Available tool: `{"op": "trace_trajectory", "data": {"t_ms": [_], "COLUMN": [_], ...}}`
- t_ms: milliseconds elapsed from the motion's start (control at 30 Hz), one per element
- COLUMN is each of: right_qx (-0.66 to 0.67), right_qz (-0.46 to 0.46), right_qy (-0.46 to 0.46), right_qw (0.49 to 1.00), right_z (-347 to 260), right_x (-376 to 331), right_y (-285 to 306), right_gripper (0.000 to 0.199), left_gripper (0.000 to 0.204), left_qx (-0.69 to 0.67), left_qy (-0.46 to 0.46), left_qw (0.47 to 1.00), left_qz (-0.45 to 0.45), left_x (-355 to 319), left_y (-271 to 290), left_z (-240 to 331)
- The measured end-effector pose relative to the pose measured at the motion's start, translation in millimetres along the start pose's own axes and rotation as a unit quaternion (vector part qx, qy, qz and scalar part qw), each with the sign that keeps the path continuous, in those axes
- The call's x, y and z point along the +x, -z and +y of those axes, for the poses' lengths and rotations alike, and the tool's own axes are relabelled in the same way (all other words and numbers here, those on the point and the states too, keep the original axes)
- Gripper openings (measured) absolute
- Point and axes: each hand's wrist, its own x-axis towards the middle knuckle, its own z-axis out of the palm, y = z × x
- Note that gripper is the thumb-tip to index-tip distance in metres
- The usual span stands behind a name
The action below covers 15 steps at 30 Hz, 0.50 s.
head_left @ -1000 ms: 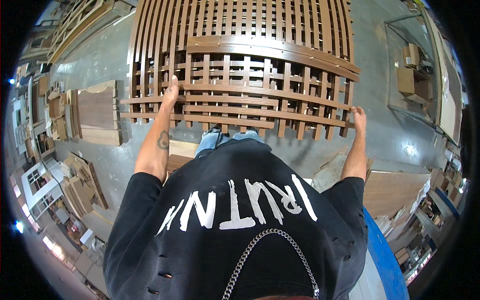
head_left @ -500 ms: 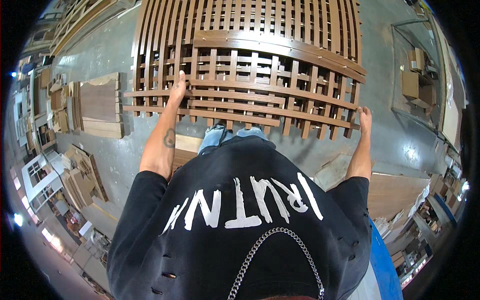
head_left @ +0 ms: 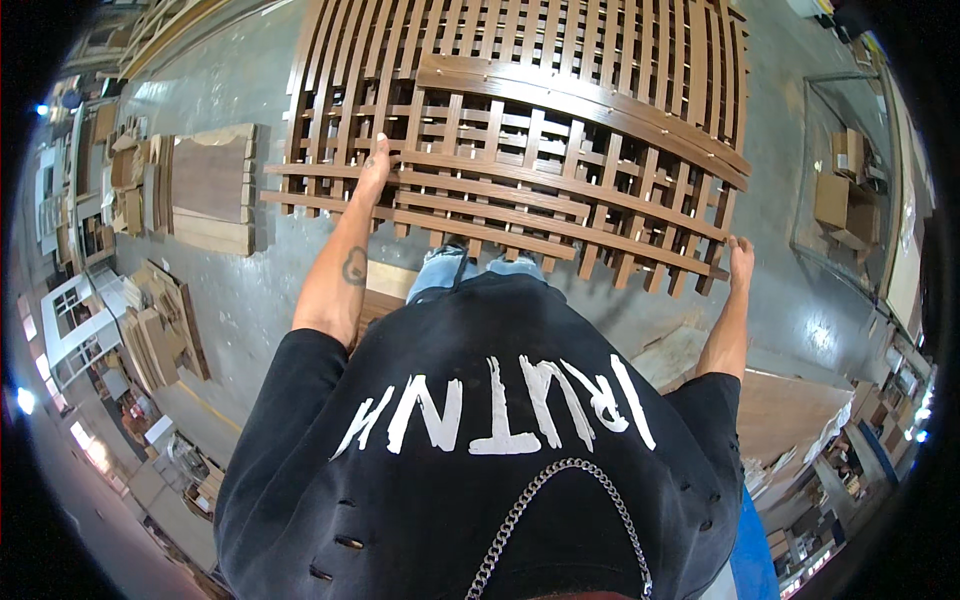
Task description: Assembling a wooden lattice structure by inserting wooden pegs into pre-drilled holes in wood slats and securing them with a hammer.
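Observation:
A large stack of brown slats, crossed like a lattice, fills the upper middle. Several loose slats lie across its near end. My left hand is at the left end of one long brown slat, thumb up along the lattice, with its fingers mostly hidden underneath. At the slat's right end, my right hand is closed at the tip, fingers curled and partly hidden. Just beyond, a wider brown board lies across the stack.
Stacked flat panels lie on the grey floor at the left, with more board pieces nearer me. Open cardboard boxes stand at the right beside a metal frame. A large brown panel is near my right elbow.
The view has turned slightly, so the stack appears tilted lower at its right side. Both hands stay at the ends of the long slat, with little other visible movement.

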Motion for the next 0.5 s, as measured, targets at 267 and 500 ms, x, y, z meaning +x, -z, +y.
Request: {"op": "trace_trajectory", "data": {"t_ms": [267, 500], "right_qx": [-0.007, -0.011], "right_qz": [-0.014, -0.022], "right_qy": [-0.007, -0.012], "right_qw": [1.000, 1.000], "right_z": [-9, -15], "right_x": [-6, -7], "right_y": [1, 3], "right_gripper": [0.064, 0.063], "left_gripper": [0.091, 0.093], "left_qx": [-0.084, 0.019], "left_qy": [0.010, 0.006], "left_qw": [0.996, 1.000], "left_qz": [-0.005, 0.020], "left_x": [13, 3], "left_y": [8, 14], "left_z": [-13, -7]}}
